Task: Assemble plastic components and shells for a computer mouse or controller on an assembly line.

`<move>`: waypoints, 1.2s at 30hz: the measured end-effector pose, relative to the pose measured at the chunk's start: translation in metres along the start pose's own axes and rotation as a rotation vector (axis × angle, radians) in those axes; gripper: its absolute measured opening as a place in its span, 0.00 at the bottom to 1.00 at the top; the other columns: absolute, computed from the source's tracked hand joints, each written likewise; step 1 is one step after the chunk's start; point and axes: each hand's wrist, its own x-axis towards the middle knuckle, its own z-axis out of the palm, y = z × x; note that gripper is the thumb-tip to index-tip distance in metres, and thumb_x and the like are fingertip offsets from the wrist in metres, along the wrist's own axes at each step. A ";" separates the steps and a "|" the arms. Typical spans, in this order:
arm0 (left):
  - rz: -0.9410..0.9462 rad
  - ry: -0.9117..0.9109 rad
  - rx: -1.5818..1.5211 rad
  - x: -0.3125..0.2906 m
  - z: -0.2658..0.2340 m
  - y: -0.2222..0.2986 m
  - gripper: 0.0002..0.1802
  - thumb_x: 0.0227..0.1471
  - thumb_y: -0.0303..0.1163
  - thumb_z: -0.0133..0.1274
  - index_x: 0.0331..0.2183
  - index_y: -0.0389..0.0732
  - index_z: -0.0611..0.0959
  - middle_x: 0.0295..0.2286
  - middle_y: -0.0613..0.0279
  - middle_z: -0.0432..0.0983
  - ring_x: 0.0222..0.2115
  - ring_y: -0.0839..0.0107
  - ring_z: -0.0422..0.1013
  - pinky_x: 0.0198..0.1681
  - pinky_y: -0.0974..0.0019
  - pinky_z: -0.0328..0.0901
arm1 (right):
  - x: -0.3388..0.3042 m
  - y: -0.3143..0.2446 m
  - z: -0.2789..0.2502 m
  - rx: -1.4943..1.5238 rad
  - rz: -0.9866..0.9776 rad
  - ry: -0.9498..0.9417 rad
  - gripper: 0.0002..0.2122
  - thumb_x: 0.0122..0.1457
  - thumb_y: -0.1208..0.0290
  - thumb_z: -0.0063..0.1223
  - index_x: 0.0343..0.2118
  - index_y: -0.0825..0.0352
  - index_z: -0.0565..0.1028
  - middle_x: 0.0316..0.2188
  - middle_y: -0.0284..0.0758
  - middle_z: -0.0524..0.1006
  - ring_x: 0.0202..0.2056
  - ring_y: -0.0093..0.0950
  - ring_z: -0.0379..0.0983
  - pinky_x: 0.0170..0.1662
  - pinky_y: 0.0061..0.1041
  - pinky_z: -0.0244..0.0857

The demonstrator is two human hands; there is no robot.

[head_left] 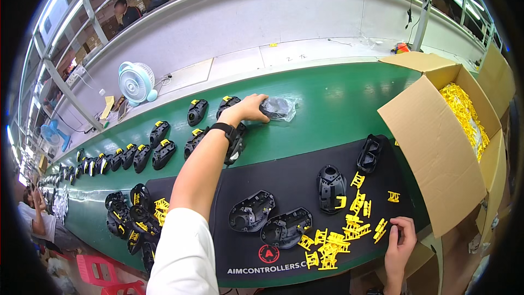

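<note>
Left hand (248, 109) grips the left end of a clear bag (281, 109) with dark contents, over a green bench (333, 109).

Nearer than the grip and well to its right, the right hand (401, 243) curls loosely beside yellow clips (330, 248), by the right edge of a black mat (289, 177); whether it holds anything cannot be told. The mat's far edge stops short of the bag. Black shells (164, 154) crowd the grip's left; open room runs rightward to a carton (431, 153). Beyond, a white ledge (240, 65) borders the bench.
</note>
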 end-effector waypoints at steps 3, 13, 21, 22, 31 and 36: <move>0.115 0.099 -0.059 -0.008 -0.014 -0.001 0.45 0.39 0.40 0.68 0.58 0.38 0.68 0.55 0.43 0.61 0.54 0.46 0.65 0.59 0.53 0.61 | 0.006 -0.005 0.009 0.034 -0.079 -0.006 0.05 0.57 0.85 0.48 0.35 0.72 0.74 0.35 0.39 0.75 0.38 0.31 0.72 0.42 0.26 0.65; 0.694 0.476 -0.353 -0.198 -0.025 0.164 0.39 0.36 0.22 0.64 0.53 0.38 0.68 0.52 0.47 0.60 0.54 0.46 0.65 0.55 0.55 0.65 | 0.012 -0.098 0.025 0.579 -0.006 -0.100 0.16 0.58 0.80 0.57 0.50 0.72 0.72 0.44 0.38 0.71 0.40 0.22 0.71 0.45 0.20 0.70; 0.510 0.214 -1.842 -0.313 0.068 0.226 0.52 0.56 0.37 0.61 0.68 0.45 0.44 0.60 0.51 0.60 0.58 0.57 0.65 0.50 0.53 0.71 | -0.001 -0.104 0.032 0.877 0.140 -0.400 0.11 0.67 0.74 0.51 0.46 0.79 0.75 0.32 0.33 0.80 0.34 0.21 0.78 0.36 0.22 0.78; 0.393 0.198 -1.942 -0.320 0.078 0.233 0.44 0.60 0.37 0.56 0.67 0.44 0.48 0.59 0.51 0.62 0.56 0.56 0.67 0.48 0.52 0.72 | -0.008 -0.109 0.033 0.912 0.174 -0.386 0.14 0.70 0.70 0.47 0.45 0.79 0.75 0.32 0.35 0.80 0.33 0.21 0.79 0.36 0.23 0.79; 0.156 0.354 -2.256 -0.356 0.134 0.238 0.17 0.69 0.36 0.42 0.54 0.37 0.71 0.50 0.53 0.73 0.44 0.50 0.78 0.43 0.61 0.76 | -0.042 -0.086 0.022 0.884 0.174 -0.126 0.11 0.71 0.68 0.44 0.43 0.71 0.75 0.35 0.35 0.80 0.30 0.23 0.79 0.27 0.20 0.73; 0.110 0.462 -2.284 -0.373 0.145 0.221 0.16 0.68 0.37 0.44 0.51 0.38 0.72 0.43 0.50 0.77 0.39 0.51 0.78 0.37 0.63 0.75 | -0.053 -0.027 -0.031 0.976 0.225 -0.057 0.07 0.70 0.66 0.45 0.42 0.64 0.72 0.28 0.25 0.67 0.27 0.16 0.67 0.29 0.23 0.68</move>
